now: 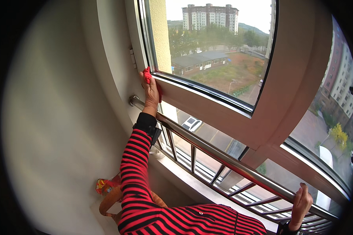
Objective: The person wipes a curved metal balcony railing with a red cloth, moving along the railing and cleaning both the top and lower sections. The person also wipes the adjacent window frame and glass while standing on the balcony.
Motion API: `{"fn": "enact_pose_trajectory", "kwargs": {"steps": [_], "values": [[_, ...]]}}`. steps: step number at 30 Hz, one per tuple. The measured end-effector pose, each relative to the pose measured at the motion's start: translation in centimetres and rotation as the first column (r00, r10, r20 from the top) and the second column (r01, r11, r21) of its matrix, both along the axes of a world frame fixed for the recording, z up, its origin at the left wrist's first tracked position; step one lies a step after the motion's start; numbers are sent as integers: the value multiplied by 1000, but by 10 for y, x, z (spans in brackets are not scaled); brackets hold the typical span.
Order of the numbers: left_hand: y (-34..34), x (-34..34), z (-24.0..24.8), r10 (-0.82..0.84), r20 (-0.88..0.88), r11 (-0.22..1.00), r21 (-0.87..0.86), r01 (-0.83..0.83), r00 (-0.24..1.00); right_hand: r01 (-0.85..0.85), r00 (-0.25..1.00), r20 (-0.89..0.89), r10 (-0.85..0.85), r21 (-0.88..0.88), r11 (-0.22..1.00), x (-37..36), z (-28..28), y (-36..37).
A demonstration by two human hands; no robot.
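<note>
My left hand [150, 94] is stretched up to the lower left corner of the window sash frame [208, 97]. Its fingers are closed on a red cloth [147, 74], pressed against the frame beside the glass pane [219, 51]. Part of the cloth hangs down along the hand's right side. Lower right, my right hand [301, 201] grips the shiny metal railing [223, 155] that runs across below the sash; some of its fingers are hidden behind the bar.
A plain wall [55, 117] curves along the left, with a hinge [133, 58] on the window's side frame. Below my left arm are an orange-brown woven object [110, 201] and a red and yellow packet [102, 186]. Beneath the railing runs a pale sill [184, 179].
</note>
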State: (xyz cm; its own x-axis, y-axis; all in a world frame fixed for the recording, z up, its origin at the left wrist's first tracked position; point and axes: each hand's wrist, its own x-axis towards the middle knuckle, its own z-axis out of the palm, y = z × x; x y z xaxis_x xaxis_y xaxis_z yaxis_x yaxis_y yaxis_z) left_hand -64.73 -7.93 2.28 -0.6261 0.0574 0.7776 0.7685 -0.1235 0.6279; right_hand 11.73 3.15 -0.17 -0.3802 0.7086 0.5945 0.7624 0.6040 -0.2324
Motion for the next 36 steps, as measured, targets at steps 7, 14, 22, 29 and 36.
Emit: {"fn": "enact_pose_trajectory", "kwargs": {"steps": [7,14,22,29,36], "values": [[3,21,79,16,-133,997,73,-6,991,34,999,-17,-34,29,999,-1,-3,-1],[-28,-12,281,333,-674,920,79,-384,659,70,998,-10,-70,62,996,-6,-3,-4],[15,-99,328,191,-549,953,-96,-288,814,72,996,-57,-69,62,995,-8,0,-8],[-19,-41,188,285,-709,834,-148,-531,645,53,998,-45,-47,150,987,-11,0,-6],[-49,-10,74,45,-493,820,-479,-314,869,28,999,-33,-25,90,996,-10,2,-6]]}}
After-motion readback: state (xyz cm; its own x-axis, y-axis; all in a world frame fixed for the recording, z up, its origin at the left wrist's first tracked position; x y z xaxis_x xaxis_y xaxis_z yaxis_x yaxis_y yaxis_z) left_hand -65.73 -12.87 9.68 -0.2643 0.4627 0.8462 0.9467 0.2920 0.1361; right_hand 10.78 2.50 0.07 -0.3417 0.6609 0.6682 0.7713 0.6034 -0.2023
